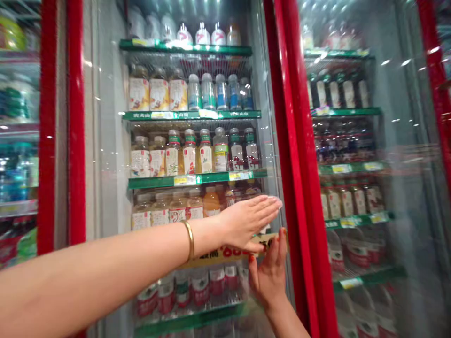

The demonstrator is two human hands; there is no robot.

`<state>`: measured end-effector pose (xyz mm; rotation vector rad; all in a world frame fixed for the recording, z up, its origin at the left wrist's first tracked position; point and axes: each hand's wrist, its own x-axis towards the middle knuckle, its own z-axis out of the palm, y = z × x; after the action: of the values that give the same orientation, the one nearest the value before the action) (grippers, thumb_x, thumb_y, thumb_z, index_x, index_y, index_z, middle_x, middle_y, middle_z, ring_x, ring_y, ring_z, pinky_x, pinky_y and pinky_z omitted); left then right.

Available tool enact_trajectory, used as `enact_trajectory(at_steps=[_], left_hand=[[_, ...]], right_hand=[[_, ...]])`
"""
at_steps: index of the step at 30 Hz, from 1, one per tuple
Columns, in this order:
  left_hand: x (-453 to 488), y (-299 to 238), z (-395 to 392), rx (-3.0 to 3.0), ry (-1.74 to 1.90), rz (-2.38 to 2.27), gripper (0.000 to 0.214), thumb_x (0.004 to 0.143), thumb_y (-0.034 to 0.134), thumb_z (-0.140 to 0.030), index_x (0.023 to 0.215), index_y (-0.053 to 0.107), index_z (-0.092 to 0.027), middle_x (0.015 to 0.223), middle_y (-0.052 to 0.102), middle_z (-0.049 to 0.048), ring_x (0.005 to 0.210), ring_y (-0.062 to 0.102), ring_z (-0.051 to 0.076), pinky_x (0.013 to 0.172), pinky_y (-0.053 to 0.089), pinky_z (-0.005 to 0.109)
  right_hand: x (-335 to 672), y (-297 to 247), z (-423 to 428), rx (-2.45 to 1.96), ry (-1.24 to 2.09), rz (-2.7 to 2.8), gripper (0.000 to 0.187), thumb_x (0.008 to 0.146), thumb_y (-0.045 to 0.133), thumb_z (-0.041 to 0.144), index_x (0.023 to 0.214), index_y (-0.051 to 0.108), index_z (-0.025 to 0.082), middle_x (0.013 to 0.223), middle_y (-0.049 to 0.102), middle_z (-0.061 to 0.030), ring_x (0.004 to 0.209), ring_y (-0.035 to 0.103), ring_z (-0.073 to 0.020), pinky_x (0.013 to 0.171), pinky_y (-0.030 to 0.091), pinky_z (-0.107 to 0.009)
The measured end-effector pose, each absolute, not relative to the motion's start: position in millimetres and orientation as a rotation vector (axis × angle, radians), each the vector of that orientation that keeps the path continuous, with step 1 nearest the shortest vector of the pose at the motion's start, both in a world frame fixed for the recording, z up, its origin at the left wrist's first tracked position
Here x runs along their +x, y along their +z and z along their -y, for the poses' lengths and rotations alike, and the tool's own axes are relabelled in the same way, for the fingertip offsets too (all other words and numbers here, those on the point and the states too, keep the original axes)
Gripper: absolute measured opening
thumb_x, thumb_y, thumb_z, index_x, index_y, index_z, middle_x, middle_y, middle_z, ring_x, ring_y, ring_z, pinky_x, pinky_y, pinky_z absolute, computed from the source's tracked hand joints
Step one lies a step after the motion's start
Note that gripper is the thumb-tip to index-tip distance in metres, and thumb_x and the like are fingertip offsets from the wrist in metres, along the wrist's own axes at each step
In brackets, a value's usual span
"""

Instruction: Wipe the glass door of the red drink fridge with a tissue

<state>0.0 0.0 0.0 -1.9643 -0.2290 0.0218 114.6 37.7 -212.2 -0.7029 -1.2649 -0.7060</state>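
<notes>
**Sign [211, 257] under flat hands at the fridge glass [109, 188]**

Across the lower half of the door it is seen: a tan strip lettered in black and red, set in front of the shelved bottles [205, 157], much of its upper part and right end covered by the hands. The left hand [252, 220] is laid out flat above and over it, fingers straight, closed up side by side and aimed at the red frame [306, 188], thumb pointed down onto the lettering. Nothing is seen gripped there. From below, the right hand [272, 274] is raised, thumb spread well away from the fingers, fingertips set over the strip's right end; whether an edge is pinched cannot be told.

And the handling? The sign is judged thin and very light, with little stiffness of its own; paper or plastic, it cannot be told. If it is held by one end only, sagging and creasing are to be expected. On slick glass a slip or a skew is easily invited, and the corners are probably the parts most readily torn or curled. The surest hold is judged to be at both short ends, lightly pinched, with the middle best supported by a flat palm rather than by fingertips.
</notes>
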Motion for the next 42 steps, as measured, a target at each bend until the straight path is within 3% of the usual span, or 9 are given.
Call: enact_trajectory(at_steps=[4, 9, 11, 14, 19, 26, 34, 38, 42], left_hand=[[-28.4, 107.6, 2.7, -2.035, -0.243, 0.300, 0.093, 0.100, 0.050, -0.076, 0.168, 0.037, -0.013, 0.180, 0.041, 0.0080, 0.171, 0.029, 0.016, 0.141, 0.014, 0.039], [-87.4, 197.6, 14.5, -1.726, -0.760, 0.817, 0.111, 0.103, 0.007, -0.075, 0.154, 0.013, 0.024, 0.176, 0.013, 0.0434, 0.172, 0.000, 0.038, 0.130, -0.001, 0.071], [-109.2, 153.2, 20.1, -1.666, -0.764, 0.892, 0.106, 0.106, 0.006, -0.071, 0.156, 0.014, 0.022, 0.179, 0.009, 0.0396, 0.171, -0.006, 0.038, 0.132, 0.002, 0.065], [-147.3, -0.4, 40.5, -1.718, -0.509, 0.779, 0.111, 0.100, 0.048, -0.083, 0.172, 0.024, -0.003, 0.187, 0.016, 0.0207, 0.176, 0.003, 0.029, 0.143, 0.006, 0.047], [-268.6, -205.5, 93.7, -1.660, -0.231, 0.682, 0.100, 0.099, 0.051, -0.081, 0.175, 0.031, -0.018, 0.188, 0.019, 0.0068, 0.177, 0.015, 0.025, 0.145, 0.012, 0.041], [-287.4, -191.3, 88.6, -1.296, -0.951, 1.364, 0.106, 0.106, 0.027, -0.077, 0.175, 0.002, -0.001, 0.187, -0.006, 0.0244, 0.177, -0.010, 0.036, 0.143, 0.000, 0.058], [-222.6, -338.7, 92.3, -1.460, -0.630, 1.053, 0.109, 0.101, 0.027, -0.084, 0.176, 0.015, -0.006, 0.189, 0.009, 0.0169, 0.177, 0.010, 0.030, 0.145, 0.010, 0.042], [-260.7, -299.6, 94.5, -1.214, -0.893, 1.264, 0.096, 0.109, 0.031, -0.068, 0.176, 0.010, -0.002, 0.188, 0.003, 0.0213, 0.178, 0.003, 0.031, 0.145, 0.006, 0.047], [-193.9, -272.0, 69.2, -1.171, -0.982, 1.461, 0.119, 0.100, 0.025, -0.087, 0.173, 0.011, 0.006, 0.185, 0.002, 0.0305, 0.177, 0.001, 0.039, 0.145, 0.010, 0.054]], right_hand=[[115.5, -211.1, -40.1, -0.737, -0.730, 1.278, 0.088, 0.108, 0.052, 0.031, 0.180, 0.003, 0.020, 0.189, 0.002, -0.0190, 0.175, 0.014, -0.0367, 0.128, 0.045, -0.072], [116.4, -205.6, -36.7, -0.737, -0.760, 1.313, 0.085, 0.107, 0.055, 0.032, 0.180, 0.013, 0.018, 0.188, 0.017, -0.0193, 0.173, 0.022, -0.0382, 0.131, 0.040, -0.073], [117.0, -202.9, -34.6, -0.725, -0.746, 1.337, 0.085, 0.108, 0.055, 0.033, 0.180, 0.013, 0.018, 0.186, 0.022, -0.0197, 0.173, 0.023, -0.0378, 0.133, 0.038, -0.072], [118.3, -200.8, -32.8, -0.712, -0.730, 1.348, 0.085, 0.108, 0.055, 0.034, 0.180, 0.013, 0.017, 0.185, 0.026, -0.0199, 0.174, 0.022, -0.0371, 0.134, 0.034, -0.071], [118.9, -201.1, -32.3, -0.731, -0.743, 1.357, 0.082, 0.109, 0.054, 0.034, 0.179, 0.016, 0.019, 0.186, 0.025, -0.0176, 0.174, 0.023, -0.0362, 0.136, 0.033, -0.069], [117.0, -201.8, -28.1, -0.823, -0.761, 1.365, 0.076, 0.110, 0.053, 0.034, 0.179, 0.023, 0.025, 0.186, 0.025, -0.0139, 0.173, 0.023, -0.0376, 0.139, 0.022, -0.070], [117.8, -257.1, -24.8, -0.714, -0.800, 1.548, 0.076, 0.106, 0.054, 0.029, 0.177, 0.030, 0.032, 0.184, 0.031, -0.0045, 0.172, 0.028, -0.0316, 0.142, 0.019, -0.063], [115.2, -270.1, -23.3, -0.713, -0.776, 1.533, 0.075, 0.106, 0.053, 0.032, 0.177, 0.031, 0.032, 0.185, 0.030, -0.0021, 0.172, 0.028, -0.0307, 0.143, 0.012, -0.063], [115.5, -264.9, -20.5, -0.711, -0.785, 1.541, 0.076, 0.104, 0.054, 0.031, 0.177, 0.030, 0.031, 0.185, 0.029, -0.0028, 0.172, 0.027, -0.0317, 0.142, 0.018, -0.063]])
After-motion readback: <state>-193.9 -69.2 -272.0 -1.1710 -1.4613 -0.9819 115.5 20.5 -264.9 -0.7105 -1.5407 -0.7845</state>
